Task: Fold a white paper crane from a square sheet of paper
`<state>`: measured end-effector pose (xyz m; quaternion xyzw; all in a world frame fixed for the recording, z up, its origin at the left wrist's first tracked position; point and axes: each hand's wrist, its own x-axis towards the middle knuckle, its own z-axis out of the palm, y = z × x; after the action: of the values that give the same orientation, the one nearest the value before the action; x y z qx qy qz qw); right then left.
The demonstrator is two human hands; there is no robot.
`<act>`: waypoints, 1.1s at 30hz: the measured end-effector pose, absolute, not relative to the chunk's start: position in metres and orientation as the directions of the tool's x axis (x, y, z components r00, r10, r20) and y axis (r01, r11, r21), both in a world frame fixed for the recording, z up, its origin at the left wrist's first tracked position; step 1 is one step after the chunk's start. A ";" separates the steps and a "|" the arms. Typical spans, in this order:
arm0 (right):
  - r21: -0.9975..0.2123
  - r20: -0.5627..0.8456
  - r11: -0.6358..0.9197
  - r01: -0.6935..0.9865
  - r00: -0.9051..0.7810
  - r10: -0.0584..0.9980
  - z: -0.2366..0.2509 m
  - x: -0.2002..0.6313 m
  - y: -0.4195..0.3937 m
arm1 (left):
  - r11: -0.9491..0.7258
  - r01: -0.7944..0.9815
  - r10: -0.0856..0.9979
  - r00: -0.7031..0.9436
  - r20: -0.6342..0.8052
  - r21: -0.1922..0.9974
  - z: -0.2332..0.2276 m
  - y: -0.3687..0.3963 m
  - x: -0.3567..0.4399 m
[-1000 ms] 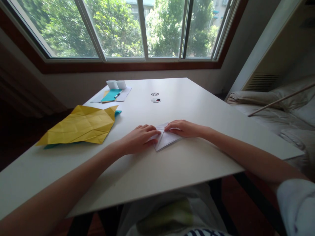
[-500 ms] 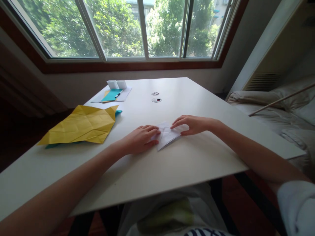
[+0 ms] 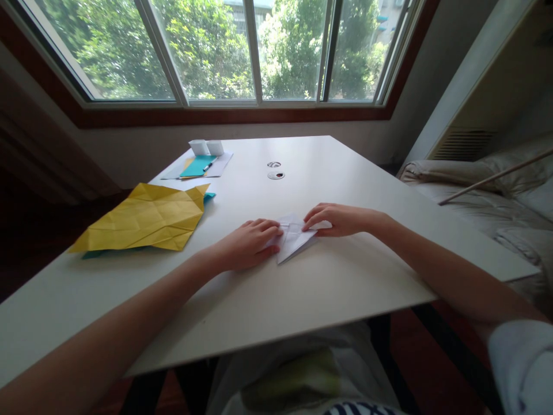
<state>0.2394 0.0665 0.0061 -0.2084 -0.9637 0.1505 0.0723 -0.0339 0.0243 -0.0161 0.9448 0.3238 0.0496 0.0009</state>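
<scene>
A small sheet of white paper [image 3: 292,237], folded to a point at its near end, lies on the white table between my hands. My left hand [image 3: 248,245] holds its left side down, fingertips on top and thumb by the near left edge. At its right side, my right hand [image 3: 334,220] pinches a raised flap between thumb and fingers. Creases show across the top of the paper. Its left part is hidden under my left fingers.
On the left lies a large creased yellow sheet [image 3: 147,222] over a teal one. Farther back are two small white boxes [image 3: 206,147], a teal sheet [image 3: 197,166] and a pen [image 3: 208,166]. Two round inserts [image 3: 275,174] sit in the table [image 3: 345,282]. A sofa [image 3: 484,196] stands at right.
My right fingers have shifted slightly and drawn closer together at the paper's right flap. My left hand stays on the paper. The view has moved very slightly.
</scene>
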 end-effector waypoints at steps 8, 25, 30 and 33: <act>-0.364 0.192 0.828 0.427 -0.835 0.515 -0.009 0.231 0.069 | -0.817 0.574 0.576 0.807 0.130 0.063 -0.017 0.023 -0.031; -0.159 0.371 0.721 0.675 -0.635 0.677 -0.026 0.210 0.058 | -0.639 0.769 0.745 0.626 0.230 -0.025 -0.021 0.001 -0.007; -0.165 0.369 0.745 0.647 -0.660 0.655 -0.022 0.209 0.052 | -0.629 0.777 0.750 0.615 0.244 -0.023 -0.021 0.000 -0.006; -0.175 0.344 0.758 0.628 -0.683 0.645 -0.019 0.207 0.047 | -0.622 0.783 0.755 0.608 0.247 -0.026 -0.021 0.000 -0.006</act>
<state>0.2066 0.0472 -0.0188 -0.3468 -0.9171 0.0215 0.1954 -0.0056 0.0004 -0.0212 0.8943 0.4297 0.1063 -0.0657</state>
